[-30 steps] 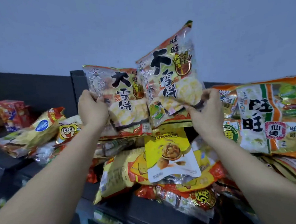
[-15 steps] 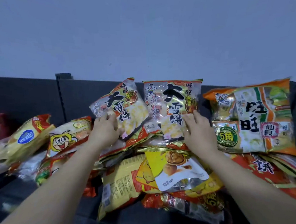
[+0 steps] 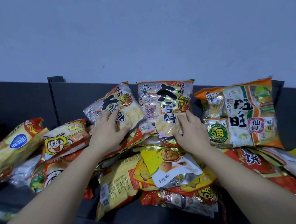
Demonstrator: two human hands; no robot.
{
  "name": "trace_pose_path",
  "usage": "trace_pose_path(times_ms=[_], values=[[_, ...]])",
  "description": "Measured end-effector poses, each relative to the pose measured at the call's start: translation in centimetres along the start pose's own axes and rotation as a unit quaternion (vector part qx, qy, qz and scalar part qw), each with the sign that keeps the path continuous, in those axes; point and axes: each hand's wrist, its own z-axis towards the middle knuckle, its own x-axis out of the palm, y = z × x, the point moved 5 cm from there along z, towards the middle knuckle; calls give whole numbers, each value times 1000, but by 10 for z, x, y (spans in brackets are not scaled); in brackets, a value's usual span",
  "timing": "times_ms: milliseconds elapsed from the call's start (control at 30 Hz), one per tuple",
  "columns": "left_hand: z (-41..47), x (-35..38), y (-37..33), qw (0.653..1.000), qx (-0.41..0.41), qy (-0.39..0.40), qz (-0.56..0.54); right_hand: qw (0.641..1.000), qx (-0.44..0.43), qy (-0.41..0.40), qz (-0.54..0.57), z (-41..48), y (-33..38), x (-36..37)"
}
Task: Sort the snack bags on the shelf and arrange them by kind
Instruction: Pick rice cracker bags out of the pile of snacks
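Left hand point(image 3: 108, 133), fingers spread, lies flat on the tilted rice-cracker bag point(image 3: 129, 113); right hand point(image 3: 190, 133), open too, presses the upright rice-cracker bag point(image 3: 165, 96) just beside it.

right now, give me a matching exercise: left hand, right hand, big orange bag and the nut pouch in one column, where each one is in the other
1 left hand
2 right hand
3 big orange bag
4 nut pouch

a below both hands, on a yellow bag
b on the upright rice cracker bag
c furthest right, before the dark back panel
d on the tilted rice cracker bag

Pairs: 1-d, 2-b, 3-c, 4-a
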Motion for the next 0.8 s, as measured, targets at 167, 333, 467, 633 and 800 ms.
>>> trace_pose_path(times_ms=[167,333,467,633,800], values=[[-2,7,3,999,-15,33,30,1000,-9,-3,-13,-2,2,0],[-5,2,-1,991,-28,66,109,999,-42,-13,-12,-3,8,0],[-6,-4,-2,991,-49,78,95,992,-113,10,60,-12,42,-5],[-9,-9,-3,995,-73,68,23,974,-136,144,107,-12,84,13],[-9,-21,8,976,-125,19,-178,974,-115,29,194,-4,88,8]])
